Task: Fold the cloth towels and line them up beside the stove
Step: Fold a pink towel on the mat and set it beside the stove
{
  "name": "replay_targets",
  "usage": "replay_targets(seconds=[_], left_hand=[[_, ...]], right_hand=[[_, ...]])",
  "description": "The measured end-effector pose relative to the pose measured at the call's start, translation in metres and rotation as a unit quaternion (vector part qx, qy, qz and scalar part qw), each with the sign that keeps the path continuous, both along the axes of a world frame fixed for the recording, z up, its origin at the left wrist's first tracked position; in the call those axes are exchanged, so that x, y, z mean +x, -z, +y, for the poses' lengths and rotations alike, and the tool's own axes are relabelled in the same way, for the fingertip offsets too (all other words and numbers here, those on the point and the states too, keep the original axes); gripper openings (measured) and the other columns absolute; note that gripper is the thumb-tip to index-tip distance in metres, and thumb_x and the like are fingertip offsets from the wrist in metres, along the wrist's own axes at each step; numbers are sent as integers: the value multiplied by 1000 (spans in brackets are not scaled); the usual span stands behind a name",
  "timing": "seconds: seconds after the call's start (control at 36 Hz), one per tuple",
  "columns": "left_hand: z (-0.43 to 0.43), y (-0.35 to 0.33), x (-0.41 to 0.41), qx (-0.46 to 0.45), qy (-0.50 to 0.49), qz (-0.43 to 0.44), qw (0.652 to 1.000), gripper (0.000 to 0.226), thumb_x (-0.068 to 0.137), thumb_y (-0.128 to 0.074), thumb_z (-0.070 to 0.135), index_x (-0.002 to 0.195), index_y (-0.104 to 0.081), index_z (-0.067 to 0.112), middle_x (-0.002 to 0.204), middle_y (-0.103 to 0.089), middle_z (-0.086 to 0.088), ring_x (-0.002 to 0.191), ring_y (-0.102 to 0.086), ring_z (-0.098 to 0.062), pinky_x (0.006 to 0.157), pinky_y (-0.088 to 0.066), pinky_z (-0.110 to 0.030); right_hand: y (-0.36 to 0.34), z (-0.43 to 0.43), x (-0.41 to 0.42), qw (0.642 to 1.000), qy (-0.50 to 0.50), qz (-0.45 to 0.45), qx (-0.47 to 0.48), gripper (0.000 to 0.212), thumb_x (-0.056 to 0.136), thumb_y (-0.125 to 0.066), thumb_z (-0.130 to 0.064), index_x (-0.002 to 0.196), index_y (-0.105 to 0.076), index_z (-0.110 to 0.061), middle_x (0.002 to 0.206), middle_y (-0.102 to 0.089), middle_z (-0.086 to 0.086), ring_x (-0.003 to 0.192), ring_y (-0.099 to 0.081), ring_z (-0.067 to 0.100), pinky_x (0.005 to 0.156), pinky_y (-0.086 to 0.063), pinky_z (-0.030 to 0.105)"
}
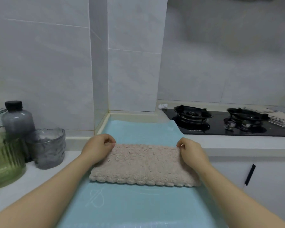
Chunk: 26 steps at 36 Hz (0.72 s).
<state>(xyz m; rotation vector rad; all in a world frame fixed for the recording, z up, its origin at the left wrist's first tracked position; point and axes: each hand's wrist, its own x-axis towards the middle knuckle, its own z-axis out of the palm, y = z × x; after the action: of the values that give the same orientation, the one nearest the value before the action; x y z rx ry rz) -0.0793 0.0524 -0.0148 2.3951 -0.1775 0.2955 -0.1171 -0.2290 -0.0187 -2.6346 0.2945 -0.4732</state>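
And here's the towel (143, 165), flat on the blue mat (138, 208) that covers the middle of the bench (23, 183), right in front of the person. It makes a tidy rectangle with its long axis running straight across from left to right, so the short ends point to the bottle side on the left and the stove (220, 127) side on the right. One long edge faces the person and the other faces the tiled wall. It's a pale pinkish-beige, thick and nubbly, with a bumpy scalloped rim along the near edge and a faint seam down the middle. It looks doubled over, plump at the near edge. The left hand (97, 148) is at the far left corner with its fingers curled in, thumb and fingertips pinching the cloth. The right hand (192, 152) mirrors it at the far right corner, pinching that corner the same way, its heel lying over the towel's right end. Both forearms reach in from the bottom of the view. The black two-burner stove sits to the right and a little further back, its near corner just beside the mat's far right corner. Past it, at the far right, lies a pale stack of cloths (281, 117). On the left stand a grey bottle (16, 119) with a black cap, a crinkled glass cup (48, 148) and a green ribbed jar (3, 158).
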Motion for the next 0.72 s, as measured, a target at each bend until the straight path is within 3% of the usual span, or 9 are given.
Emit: replay_targets(seconds=[0.17,0.36,0.47,0.56,0.72], left_hand=[[4,23,5,8,8,2,1000,11,88,-58,16,83,-62,25,85,-63,6,83,-55,-13,70,-37,-24],[6,22,9,9,-4,17,1000,14,89,-57,20,99,-67,19,93,-60,7,90,-51,-9,77,-35,-20],[5,20,8,0,-42,36,998,10,85,-58,16,82,-66,21,84,-63,6,81,-55,-11,66,-37,-23],[7,20,10,5,-66,18,998,16,85,-57,14,72,-61,23,77,-62,6,76,-55,-12,62,-38,-24],[10,21,16,8,-91,-46,995,10,91,-51,16,84,-58,18,82,-58,1,80,-50,-19,66,-34,-27]], right_hand=[[23,10,9,999,39,8,-31,36,89,-34,-3,107,-60,-19,109,-63,4,101,-54,25,71,-39,30],[29,9,10,999,51,-15,-9,30,92,-39,-12,113,-59,-18,110,-64,2,105,-52,24,79,-40,31],[26,10,8,997,52,-8,51,24,87,-44,-13,104,-61,-13,101,-65,3,99,-52,22,77,-42,30],[28,8,6,996,58,-4,65,23,84,-44,-10,98,-63,-11,97,-65,6,98,-52,25,79,-44,32],[25,6,11,992,63,-76,80,20,85,-48,-9,92,-66,-13,95,-66,6,93,-56,25,78,-48,35]])
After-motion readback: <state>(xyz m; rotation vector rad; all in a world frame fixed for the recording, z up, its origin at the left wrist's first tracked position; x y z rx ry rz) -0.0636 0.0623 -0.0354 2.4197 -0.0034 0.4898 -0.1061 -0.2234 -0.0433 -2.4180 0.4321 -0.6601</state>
